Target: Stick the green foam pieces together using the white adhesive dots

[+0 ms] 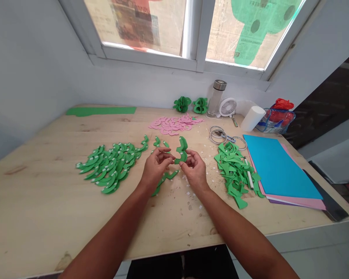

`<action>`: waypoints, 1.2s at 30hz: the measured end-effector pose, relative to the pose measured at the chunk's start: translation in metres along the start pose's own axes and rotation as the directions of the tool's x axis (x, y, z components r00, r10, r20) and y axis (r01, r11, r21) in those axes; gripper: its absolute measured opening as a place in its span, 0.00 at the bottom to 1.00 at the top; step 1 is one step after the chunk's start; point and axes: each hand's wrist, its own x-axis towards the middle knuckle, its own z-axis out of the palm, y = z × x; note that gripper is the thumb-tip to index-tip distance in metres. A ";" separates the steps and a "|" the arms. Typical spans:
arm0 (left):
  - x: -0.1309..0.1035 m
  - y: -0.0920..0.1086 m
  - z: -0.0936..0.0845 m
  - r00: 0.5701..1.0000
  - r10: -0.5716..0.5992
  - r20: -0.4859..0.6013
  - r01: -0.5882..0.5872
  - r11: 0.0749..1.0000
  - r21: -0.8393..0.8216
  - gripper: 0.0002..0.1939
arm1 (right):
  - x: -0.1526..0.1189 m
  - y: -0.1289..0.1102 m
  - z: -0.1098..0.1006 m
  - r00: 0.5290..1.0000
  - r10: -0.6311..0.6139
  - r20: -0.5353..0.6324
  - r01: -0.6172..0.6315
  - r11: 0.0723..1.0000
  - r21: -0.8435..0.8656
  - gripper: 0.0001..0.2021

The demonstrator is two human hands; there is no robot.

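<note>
My right hand (195,168) pinches a curved green cutout (182,149), stood up on the table side, with small white squares on it. Close to its lower left end is my left hand (159,164), thumb and fingertips drawn together; whatever they may hold is too small to make out. Below and between the hands lie more green pieces (171,175), partly hidden by my left hand. A large pile of similar green curved cutouts (110,164), dotted with white squares, spreads to the left. Tiny white bits are scattered near my right hand.
Pink cutouts (174,124), two green paper figures (182,104), a bottle (216,99) and a small fan (228,107) stand toward the back. On the right are tape rolls (218,135), green scraps (231,164), a white pen (249,176) and blue sheets (279,166).
</note>
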 end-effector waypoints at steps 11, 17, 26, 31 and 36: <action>0.002 0.004 -0.007 0.966 -0.188 0.176 0.230 0.937 -0.262 0.12 | -0.003 0.000 0.003 0.983 0.040 0.181 -0.049 0.998 0.047 0.17; 0.001 0.006 -0.008 0.979 -0.150 0.137 0.185 0.937 -0.296 0.09 | -0.003 0.002 0.003 0.977 0.056 0.207 -0.070 0.996 0.060 0.15; 0.000 0.006 -0.007 0.989 -0.102 0.111 0.126 0.962 -0.243 0.10 | -0.006 -0.001 0.005 0.972 0.034 0.233 -0.054 0.995 0.080 0.18; -0.004 0.006 -0.001 0.999 -0.006 -0.048 0.000 0.991 -0.133 0.10 | -0.007 -0.002 0.004 0.989 0.005 0.147 -0.001 1.000 -0.029 0.18; -0.006 0.006 0.002 0.992 0.075 -0.105 -0.079 0.996 -0.039 0.10 | -0.008 -0.009 -0.003 0.975 -0.220 -0.012 0.209 0.943 -0.260 0.08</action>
